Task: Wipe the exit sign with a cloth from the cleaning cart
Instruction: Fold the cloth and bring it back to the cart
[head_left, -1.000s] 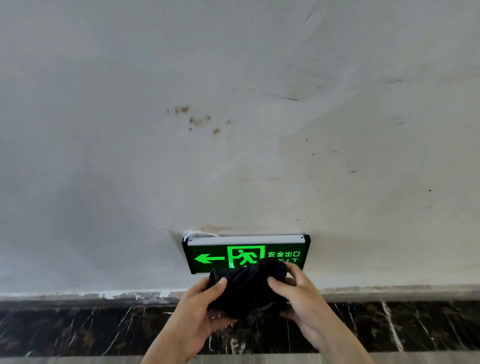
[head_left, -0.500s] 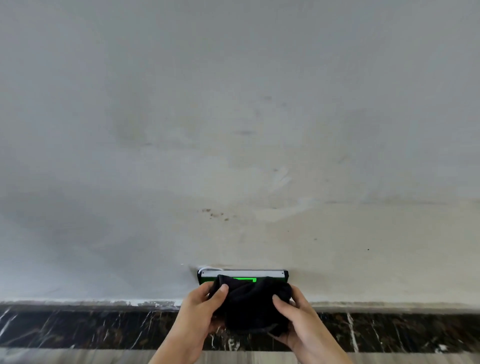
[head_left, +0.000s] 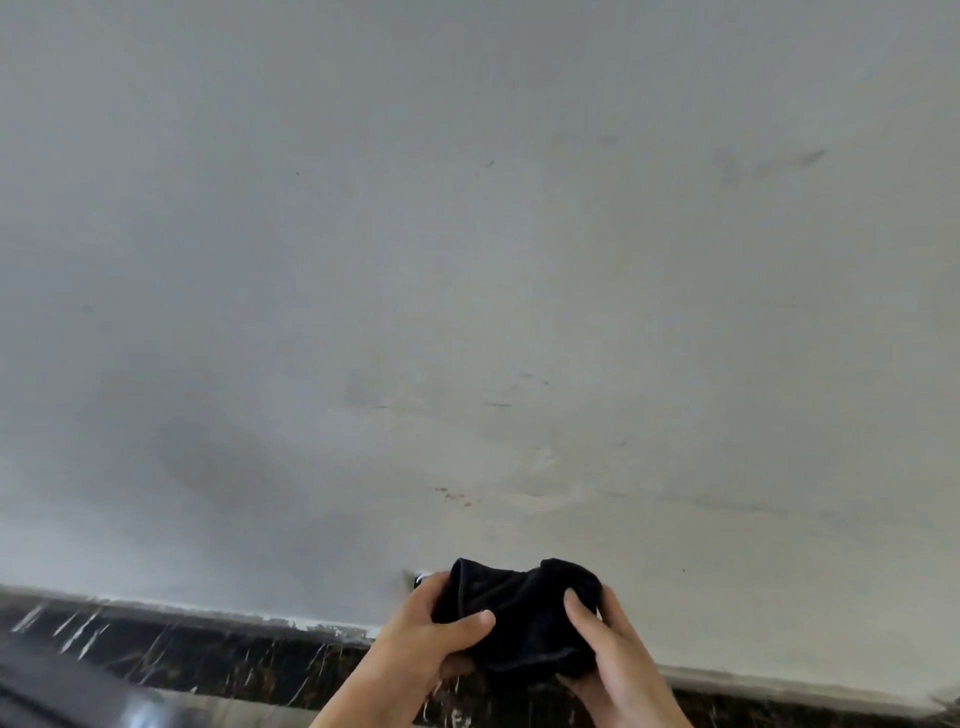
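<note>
Left hand (head_left: 431, 639) and right hand (head_left: 613, 654) clasp bunched black cloth (head_left: 519, 613)

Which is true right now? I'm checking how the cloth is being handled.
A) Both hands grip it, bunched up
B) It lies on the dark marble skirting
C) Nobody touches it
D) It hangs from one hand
A: the left hand and right hand both clasp the bunched black cloth.

You face a scuffed grey-white wall (head_left: 467, 260) with small brown spots (head_left: 454, 496); a dark, white-veined marble skirting (head_left: 208, 654) runs along its base.
</note>
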